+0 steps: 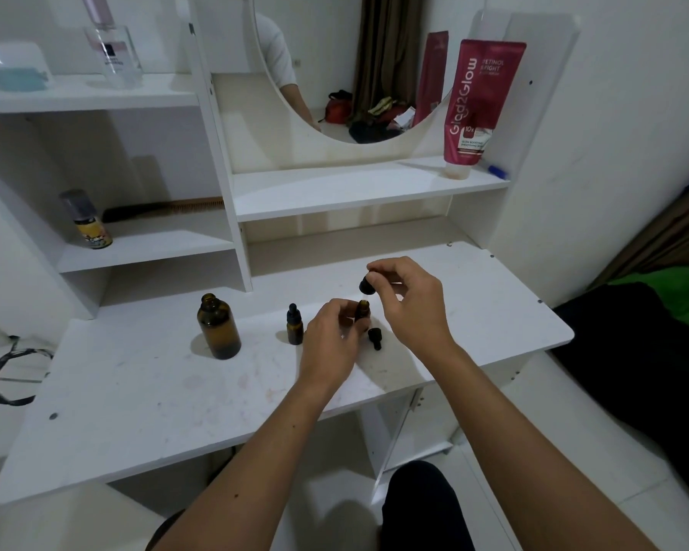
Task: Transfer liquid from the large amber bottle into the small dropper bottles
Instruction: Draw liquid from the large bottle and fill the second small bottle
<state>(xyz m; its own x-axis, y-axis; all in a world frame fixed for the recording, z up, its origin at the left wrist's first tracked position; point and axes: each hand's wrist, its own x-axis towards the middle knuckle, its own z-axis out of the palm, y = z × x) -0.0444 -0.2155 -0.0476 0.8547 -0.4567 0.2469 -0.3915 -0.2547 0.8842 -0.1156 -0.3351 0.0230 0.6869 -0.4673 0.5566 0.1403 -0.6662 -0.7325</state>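
The large amber bottle [218,328] stands uncapped on the white desk [144,391], left of centre, nearly empty. A small amber dropper bottle [294,325] with its black cap on stands to its right. My left hand [329,338] holds a second small amber bottle [362,311] upright on the desk. Just above that bottle's mouth, my right hand [410,302] pinches a black dropper cap [366,284]. Another black dropper cap [375,338] lies on the desk beside the held bottle.
A red cream tube [480,105] leans on the shelf under the round mirror [359,65]. A small spray can [86,220] and a comb [164,208] sit on the left shelf, a clear perfume bottle [112,49] above. Dark and green fabric [661,336] lies right of the desk.
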